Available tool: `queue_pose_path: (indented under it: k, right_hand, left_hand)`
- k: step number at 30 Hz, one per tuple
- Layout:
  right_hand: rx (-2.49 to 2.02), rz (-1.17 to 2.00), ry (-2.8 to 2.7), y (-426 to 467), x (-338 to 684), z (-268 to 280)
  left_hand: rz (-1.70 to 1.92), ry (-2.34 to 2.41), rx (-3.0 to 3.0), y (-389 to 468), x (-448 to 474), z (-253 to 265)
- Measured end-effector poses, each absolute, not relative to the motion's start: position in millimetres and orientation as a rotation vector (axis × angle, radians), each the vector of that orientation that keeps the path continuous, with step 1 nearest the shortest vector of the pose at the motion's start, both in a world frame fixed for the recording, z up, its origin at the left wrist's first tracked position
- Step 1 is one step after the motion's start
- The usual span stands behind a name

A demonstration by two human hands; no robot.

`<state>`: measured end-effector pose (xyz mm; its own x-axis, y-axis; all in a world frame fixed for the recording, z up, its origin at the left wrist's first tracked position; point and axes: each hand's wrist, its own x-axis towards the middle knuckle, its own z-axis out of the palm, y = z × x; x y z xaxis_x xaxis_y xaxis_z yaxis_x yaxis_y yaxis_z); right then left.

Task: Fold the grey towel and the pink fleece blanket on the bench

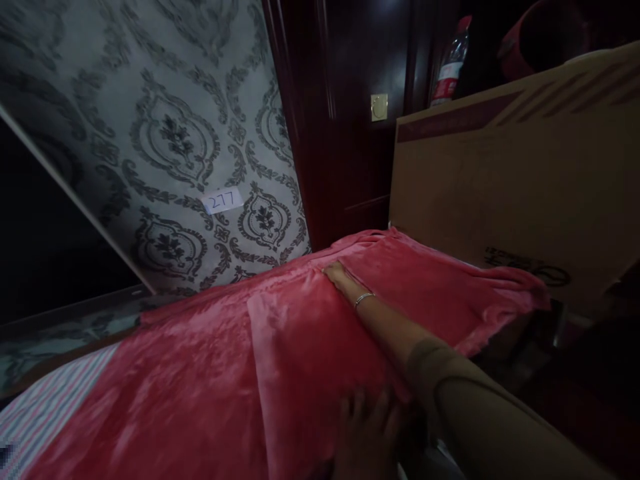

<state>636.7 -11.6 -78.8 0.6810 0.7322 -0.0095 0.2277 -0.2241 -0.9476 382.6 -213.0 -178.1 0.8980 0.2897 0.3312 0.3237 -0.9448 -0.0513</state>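
Note:
A red plush blanket (200, 380) lies spread out, with one section folded over on itself in the middle. My right hand (337, 273), with a bracelet at the wrist, reaches to the far part of the blanket. Its fingers are closed on the cloth near a fold line. Low in the view my left hand (367, 433) rests on the folded section, dim but with its fingers apart and laid flat.
A striped cloth (60, 407) shows at the lower left beyond the blanket. A large cardboard box (500, 180) stands at the right, near a plastic bottle (450, 67) with a red cap. Behind are a dark red wooden door (345, 133) and patterned wallpaper (175, 87) bearing a paper marked 277 (223, 200).

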Motion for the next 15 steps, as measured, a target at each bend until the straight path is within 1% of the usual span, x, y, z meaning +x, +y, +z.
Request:
queue_pose_path:
  k: [5, 8, 10, 12, 13, 15]
  right_hand:
    - [-1.974, 0.51, -0.852, 1.2, 643.6, -83.2]
    - [-2.041, 0.478, -0.947, -5.2, 644.4, -79.4]
    - [-2.084, 0.429, -1.027, -10.6, 640.5, -72.0]
    - [-2.108, 0.36, -1.141, -15.2, 631.7, -63.6]
    - [-2.107, 0.328, -1.21, -17.1, 625.8, -60.0]
    - [-2.09, 0.299, -1.348, -19.9, 613.3, -55.2]
  left_hand:
    - [-0.535, -0.538, -2.911, -215.8, 390.1, -204.7]
    - [-0.478, -0.594, -3.025, -212.1, 386.6, -200.5]
    - [-0.332, -0.475, -3.195, -203.8, 379.5, -180.4]
    - [-0.167, -0.301, -3.357, -188.2, 370.9, -147.2]
    - [-0.169, -0.324, -3.4, -177.3, 367.1, -127.4]
    - [-0.335, -0.632, -3.348, -149.2, 363.0, -86.8]
